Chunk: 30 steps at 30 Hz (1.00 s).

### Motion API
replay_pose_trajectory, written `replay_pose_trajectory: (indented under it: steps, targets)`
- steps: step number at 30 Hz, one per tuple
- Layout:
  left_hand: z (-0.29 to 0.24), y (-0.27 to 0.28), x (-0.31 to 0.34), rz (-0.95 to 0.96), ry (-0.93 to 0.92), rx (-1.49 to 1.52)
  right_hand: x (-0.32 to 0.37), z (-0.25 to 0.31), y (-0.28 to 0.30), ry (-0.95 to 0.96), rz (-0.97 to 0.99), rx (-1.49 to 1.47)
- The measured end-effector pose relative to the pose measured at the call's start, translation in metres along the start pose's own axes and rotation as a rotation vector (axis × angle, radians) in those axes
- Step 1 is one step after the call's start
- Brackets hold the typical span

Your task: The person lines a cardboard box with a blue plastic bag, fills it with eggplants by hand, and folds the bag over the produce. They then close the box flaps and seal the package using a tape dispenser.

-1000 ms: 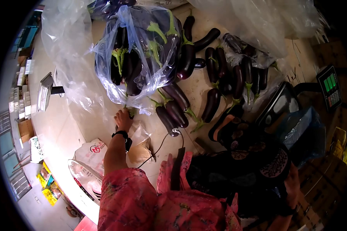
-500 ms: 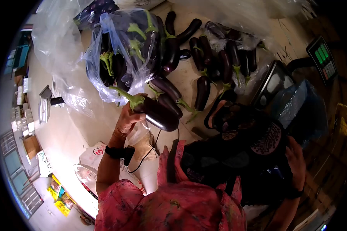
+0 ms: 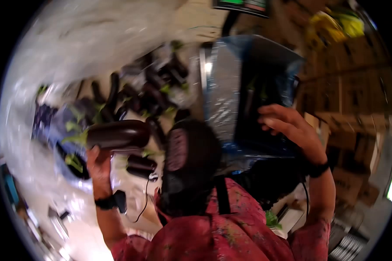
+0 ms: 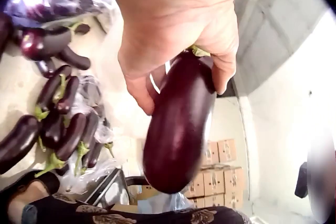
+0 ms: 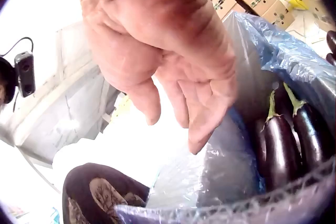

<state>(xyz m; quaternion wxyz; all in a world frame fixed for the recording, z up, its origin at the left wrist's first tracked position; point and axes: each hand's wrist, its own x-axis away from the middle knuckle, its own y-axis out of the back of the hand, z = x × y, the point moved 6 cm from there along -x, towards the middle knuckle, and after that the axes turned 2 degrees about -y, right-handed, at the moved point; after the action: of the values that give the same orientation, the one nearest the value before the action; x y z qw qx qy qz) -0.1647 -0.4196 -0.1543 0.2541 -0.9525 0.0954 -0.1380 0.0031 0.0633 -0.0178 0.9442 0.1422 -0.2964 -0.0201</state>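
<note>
My left hand (image 3: 98, 156) grips a large dark purple eggplant (image 3: 117, 135) at its green stem end and holds it in the air, roughly level. The left wrist view shows the fingers of that left hand (image 4: 178, 71) curled round the top of the eggplant (image 4: 178, 124). My right hand (image 3: 276, 122) is raised at the mouth of a blue plastic bag (image 3: 248, 78). In the right wrist view, the right hand (image 5: 184, 108) hangs with relaxed fingers just in front of the blue bag (image 5: 273, 50), which has eggplants (image 5: 281, 150) inside.
Many loose eggplants (image 3: 154, 87) lie on the pale floor (image 4: 16, 82). A clear plastic bag (image 3: 67, 126) with more eggplants sits at the left. A scale display (image 3: 241, 5) stands behind the blue bag. Stacked cardboard boxes (image 3: 348, 69) fill the right side.
The left hand has lifted the eggplant off the floor pile and carried it up and to the right. The right hand has risen to the blue bag. The head view has swung right.
</note>
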Motion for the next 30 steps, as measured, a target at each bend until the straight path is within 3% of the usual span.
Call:
replay_pose_trajectory:
  steps: [4,10,12,14,16,18,20,23,26,30]
  targets:
    - [-0.038,-0.088,-0.037,0.066,-0.174,-0.261,-0.006,-0.019,0.027,0.012,-0.027,-0.102]
    - [-0.048,-0.304,-0.048,0.485,-0.519,-0.665,-0.012,-0.025,0.040,0.040,0.020,-0.495]
    - [-0.028,-0.360,-0.044,0.713,-0.724,-0.746,-0.016,-0.008,0.031,0.072,0.064,-0.711]
    - [-0.007,-0.420,-0.032,1.085,-0.917,-0.844,-0.027,0.004,0.020,0.131,0.182,-0.966]
    - [0.017,-0.456,-0.018,1.318,-0.927,-0.916,-0.037,-0.001,0.024,0.220,0.118,-1.180]
    - [0.033,-0.465,-0.021,1.321,-0.644,-0.883,-0.038,-0.016,0.042,0.222,-0.015,-1.193]
    - [0.047,-0.455,-0.030,1.435,-0.519,-0.974,-0.045,-0.037,0.045,0.190,0.082,-1.169]
    - [0.056,-0.441,-0.032,1.465,-0.562,-1.103,-0.067,-0.060,0.043,0.172,0.007,-1.081]
    - [0.061,-0.412,-0.053,1.319,0.092,-0.969,-0.073,-0.056,0.038,0.012,-0.024,-0.917]
    - [0.042,-0.346,-0.075,1.026,0.139,-0.930,-0.076,-0.079,0.044,-0.001,-0.007,-0.841]
